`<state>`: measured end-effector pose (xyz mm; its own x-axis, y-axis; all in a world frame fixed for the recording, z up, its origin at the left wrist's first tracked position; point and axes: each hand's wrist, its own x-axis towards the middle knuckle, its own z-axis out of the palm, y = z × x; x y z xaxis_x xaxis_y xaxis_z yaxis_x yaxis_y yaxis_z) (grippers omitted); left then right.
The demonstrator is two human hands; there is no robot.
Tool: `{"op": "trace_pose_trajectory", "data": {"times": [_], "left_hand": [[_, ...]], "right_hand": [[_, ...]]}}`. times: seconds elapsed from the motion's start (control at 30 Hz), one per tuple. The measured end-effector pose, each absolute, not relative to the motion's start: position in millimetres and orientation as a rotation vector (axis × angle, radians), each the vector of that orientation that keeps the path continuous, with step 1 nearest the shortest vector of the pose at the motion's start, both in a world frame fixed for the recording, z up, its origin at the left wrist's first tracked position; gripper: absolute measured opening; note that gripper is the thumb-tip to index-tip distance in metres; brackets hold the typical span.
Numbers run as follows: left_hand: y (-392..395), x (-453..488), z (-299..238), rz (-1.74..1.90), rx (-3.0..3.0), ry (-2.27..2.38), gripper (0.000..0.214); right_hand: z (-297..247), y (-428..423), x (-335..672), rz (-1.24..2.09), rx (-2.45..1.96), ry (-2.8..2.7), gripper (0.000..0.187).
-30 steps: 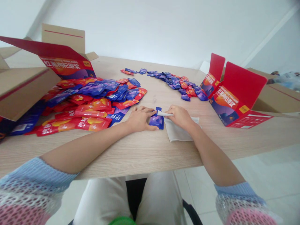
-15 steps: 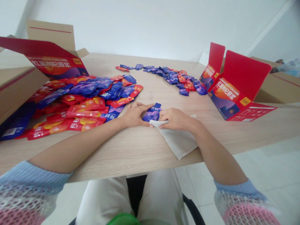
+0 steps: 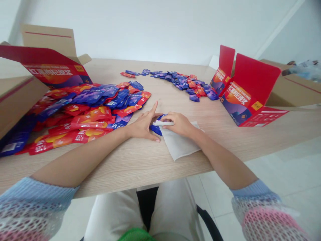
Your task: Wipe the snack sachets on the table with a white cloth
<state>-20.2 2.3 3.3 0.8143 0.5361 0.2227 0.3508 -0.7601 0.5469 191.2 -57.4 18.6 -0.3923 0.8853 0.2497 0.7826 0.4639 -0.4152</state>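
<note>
A blue sachet [image 3: 155, 129] lies flat on the table between my hands, partly covered. My right hand [image 3: 178, 124] is closed on a whitish cloth [image 3: 179, 144], pressing a folded part of it onto the sachet. The rest of the cloth spreads under my wrist towards the table's front edge. My left hand [image 3: 144, 125] rests at the sachet's left side, thumb and fingers spread, the forefinger pointing away from me. Beside it on the left is a heap of red and blue sachets [image 3: 92, 103].
An open carton [image 3: 57, 72] stands behind the heap on the left, with cardboard flaps reaching forward. Smaller red and blue sachets [image 3: 178, 80] lie scattered at the back of the wooden table [image 3: 120, 164]. Open red boxes [image 3: 250, 97] stand on the right.
My right hand has moved the cloth left over the sachet, covering more of it. My left fingers have lifted off the sachet's upper part and spread. The view has shifted slightly.
</note>
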Motion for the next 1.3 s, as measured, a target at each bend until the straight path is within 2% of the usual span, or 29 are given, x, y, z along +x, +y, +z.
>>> {"op": "trace_pose_trajectory", "data": {"times": [0.1,0.27,0.5,0.67,0.73,0.83,0.97,1.1,1.2,1.3], "left_hand": [[2,-20,5,0.492,2.549,0.555,0.144],[-3,-18,14,0.500,2.727,0.658,0.137],[-7,-14,15,0.498,2.853,0.781,0.110],[-23,-7,19,0.536,2.891,0.805,0.091],[-29,-10,19,0.538,2.870,0.892,0.084],[-38,-18,20,0.537,2.793,1.053,0.078],[-49,-30,22,0.601,2.662,1.359,0.066],[-51,-36,27,0.936,2.182,1.668,0.057],[-48,-36,29,1.173,1.782,1.675,0.044],[-47,-30,25,1.164,1.674,1.579,0.033]], "right_hand": [[15,-53,190,0.346,-1.427,-2.217,0.030],[9,-53,183,0.350,-1.497,-2.097,0.030],[4,-65,166,-0.041,-1.644,-2.032,0.019],[12,-93,159,-0.207,-1.808,-1.985,0.032],[14,-102,158,-0.205,-1.881,-1.915,0.031],[17,-113,161,-0.183,-1.987,-1.820,0.021],[23,-126,167,-0.120,-1.951,-1.784,0.018],[31,-127,163,-0.037,-1.813,-1.749,0.023],[35,-121,147,-0.020,-1.717,-1.701,0.024],[36,-118,123,-0.095,-1.617,-1.759,0.019]]}}
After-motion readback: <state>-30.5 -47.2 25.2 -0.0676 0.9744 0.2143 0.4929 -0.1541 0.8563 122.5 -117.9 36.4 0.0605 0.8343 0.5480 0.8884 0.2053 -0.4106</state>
